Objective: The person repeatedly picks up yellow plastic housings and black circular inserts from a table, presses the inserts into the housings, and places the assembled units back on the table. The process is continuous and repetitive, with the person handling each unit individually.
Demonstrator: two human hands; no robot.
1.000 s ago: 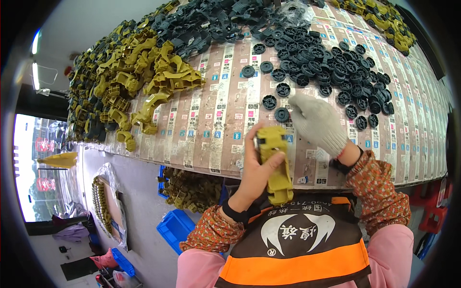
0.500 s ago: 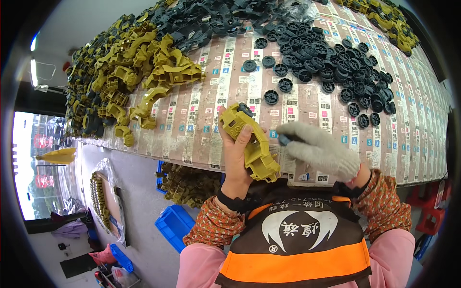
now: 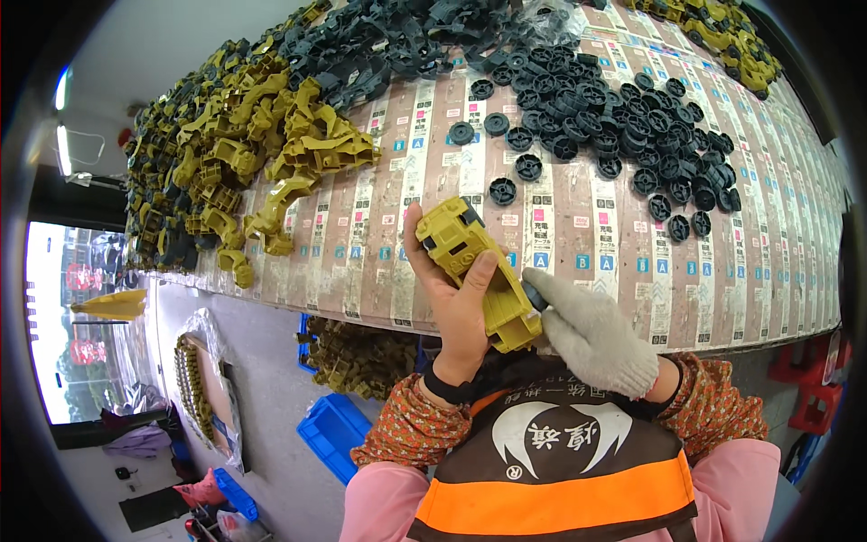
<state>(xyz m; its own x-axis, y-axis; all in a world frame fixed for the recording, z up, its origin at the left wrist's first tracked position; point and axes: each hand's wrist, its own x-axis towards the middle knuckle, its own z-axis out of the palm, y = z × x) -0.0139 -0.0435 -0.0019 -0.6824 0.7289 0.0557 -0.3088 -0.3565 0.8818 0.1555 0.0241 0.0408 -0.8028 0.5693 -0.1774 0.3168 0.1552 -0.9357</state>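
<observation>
Yellow toy truck body (image 3: 499,294), held firmly in the bare left hand (image 3: 456,312) by the table's (image 3: 388,280) near edge. Gripped from its left side, with the thumb across the top near the middle; slanted, cab end away, bed end toward the apron (image 3: 560,488). At its right side, near the bed end, a dark wheel (image 3: 535,296), pinched in the fingertips of the gloved right hand (image 3: 587,330). Cannot tell whether seated. Farther off, heaped dark wheels (image 3: 623,126).
</observation>
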